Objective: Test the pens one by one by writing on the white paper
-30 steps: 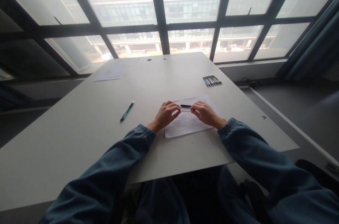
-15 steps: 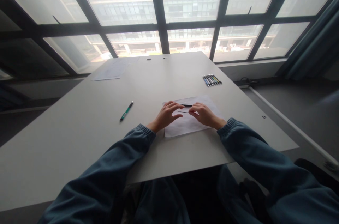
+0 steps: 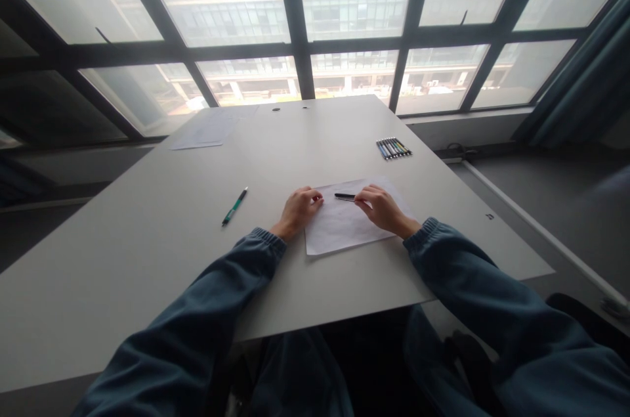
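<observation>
My right hand (image 3: 384, 208) is closed in a pinch over the sheet of white paper (image 3: 344, 233). From its fingertips a thin dark rod like a pen refill (image 3: 347, 200) points left. Just behind the rod lies a black pen barrel (image 3: 344, 195), its right end hidden by my right hand. At the paper's left edge my left hand (image 3: 299, 208) has its thumb and fingers pressed together; anything between them is too small to make out. Off to the left, a green and black pen (image 3: 235, 207) lies on the table.
A row of several pens (image 3: 394, 148) lies side by side toward the table's right edge. More paper sheets (image 3: 203, 129) rest at the far left of the white table (image 3: 285, 154). Windows (image 3: 354, 75) stand behind the table.
My left hand has drawn back left from the thin rod, and its spread fingers have closed together. The rod in my right hand has shifted closer to the black barrel.
</observation>
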A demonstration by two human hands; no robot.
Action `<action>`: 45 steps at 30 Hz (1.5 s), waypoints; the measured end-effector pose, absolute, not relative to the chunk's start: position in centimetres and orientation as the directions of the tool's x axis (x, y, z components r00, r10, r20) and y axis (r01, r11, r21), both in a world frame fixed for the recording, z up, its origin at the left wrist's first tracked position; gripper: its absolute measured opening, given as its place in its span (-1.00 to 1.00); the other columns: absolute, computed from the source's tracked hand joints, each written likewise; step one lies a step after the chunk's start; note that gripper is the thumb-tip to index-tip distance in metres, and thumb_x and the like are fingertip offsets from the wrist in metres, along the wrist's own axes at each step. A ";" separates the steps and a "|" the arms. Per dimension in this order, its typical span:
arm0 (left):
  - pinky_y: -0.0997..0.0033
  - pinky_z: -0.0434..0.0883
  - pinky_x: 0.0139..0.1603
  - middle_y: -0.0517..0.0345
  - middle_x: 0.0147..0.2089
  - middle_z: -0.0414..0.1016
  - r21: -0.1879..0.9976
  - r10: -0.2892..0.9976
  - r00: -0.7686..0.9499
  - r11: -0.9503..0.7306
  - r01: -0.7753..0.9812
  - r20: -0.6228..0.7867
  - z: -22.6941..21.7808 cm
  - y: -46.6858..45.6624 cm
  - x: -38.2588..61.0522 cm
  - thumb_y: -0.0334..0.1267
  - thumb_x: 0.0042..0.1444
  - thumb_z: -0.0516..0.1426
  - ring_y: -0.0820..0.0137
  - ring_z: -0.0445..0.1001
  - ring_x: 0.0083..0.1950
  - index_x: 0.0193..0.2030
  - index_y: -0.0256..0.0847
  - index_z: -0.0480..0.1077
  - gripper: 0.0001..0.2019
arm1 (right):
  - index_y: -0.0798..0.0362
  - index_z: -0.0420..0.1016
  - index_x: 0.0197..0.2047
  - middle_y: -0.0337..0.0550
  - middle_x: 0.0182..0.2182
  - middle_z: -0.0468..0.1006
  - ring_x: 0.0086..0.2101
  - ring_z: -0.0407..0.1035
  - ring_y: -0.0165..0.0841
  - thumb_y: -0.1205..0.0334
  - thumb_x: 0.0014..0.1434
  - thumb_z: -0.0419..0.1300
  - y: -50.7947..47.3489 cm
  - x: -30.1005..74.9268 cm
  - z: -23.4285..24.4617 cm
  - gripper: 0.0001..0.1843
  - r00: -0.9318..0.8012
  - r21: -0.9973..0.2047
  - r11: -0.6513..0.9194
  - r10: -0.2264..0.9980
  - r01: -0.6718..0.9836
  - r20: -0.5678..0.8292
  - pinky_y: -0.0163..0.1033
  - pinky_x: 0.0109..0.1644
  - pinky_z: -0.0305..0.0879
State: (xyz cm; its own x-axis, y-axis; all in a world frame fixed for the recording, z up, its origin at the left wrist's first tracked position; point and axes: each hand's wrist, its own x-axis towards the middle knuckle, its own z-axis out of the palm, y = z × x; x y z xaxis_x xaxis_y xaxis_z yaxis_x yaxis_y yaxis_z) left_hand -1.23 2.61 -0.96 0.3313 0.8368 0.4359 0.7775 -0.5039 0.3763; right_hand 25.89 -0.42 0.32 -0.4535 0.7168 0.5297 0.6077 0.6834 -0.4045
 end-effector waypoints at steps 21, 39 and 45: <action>0.42 0.38 -0.29 0.15 -0.29 0.66 0.657 0.801 0.276 -0.596 0.462 0.531 0.4 0.6 1.1 -0.14 0.18 0.27 0.39 0.55 -0.30 -0.22 -0.15 0.60 -0.85 | 0.03 0.54 -0.27 -0.09 -0.31 0.57 -0.21 0.35 -0.23 0.30 0.36 0.14 -0.4 25.8 0.4 -0.82 -0.473 -0.364 0.722 0.672 0.588 0.569 -0.15 -0.05 0.27; 0.36 0.51 -0.20 0.04 -0.25 0.65 0.513 0.644 0.434 -0.765 0.390 0.630 0.4 0.2 1.4 -0.20 0.22 0.26 0.35 0.58 -0.25 -0.13 -0.16 0.63 -0.84 | 0.04 0.53 -0.29 -0.08 -0.33 0.54 -0.24 0.33 -0.24 0.30 0.37 0.12 -0.6 25.5 0.5 -0.80 -0.534 -0.332 0.774 0.619 0.539 0.576 -0.15 -0.09 0.26; 0.35 0.52 -0.20 0.05 -0.29 0.65 0.482 0.621 0.448 -0.783 0.393 0.643 0.8 0.0 1.5 -0.21 0.19 0.29 0.36 0.58 -0.29 -0.20 -0.18 0.63 -0.88 | 0.04 0.53 -0.29 -0.08 -0.34 0.53 -0.25 0.32 -0.25 0.29 0.38 0.11 -0.9 25.1 0.8 -0.78 -0.554 -0.316 0.796 0.592 0.516 0.586 -0.14 -0.09 0.25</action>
State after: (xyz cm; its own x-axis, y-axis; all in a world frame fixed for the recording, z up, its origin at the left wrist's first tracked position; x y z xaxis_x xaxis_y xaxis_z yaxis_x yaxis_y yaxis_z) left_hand 1.46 0.02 0.77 0.4480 0.6211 0.6431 0.3933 -0.7829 0.4821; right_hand 25.10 -0.87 0.79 -0.5537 0.5921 0.5855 0.5163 0.7958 -0.3164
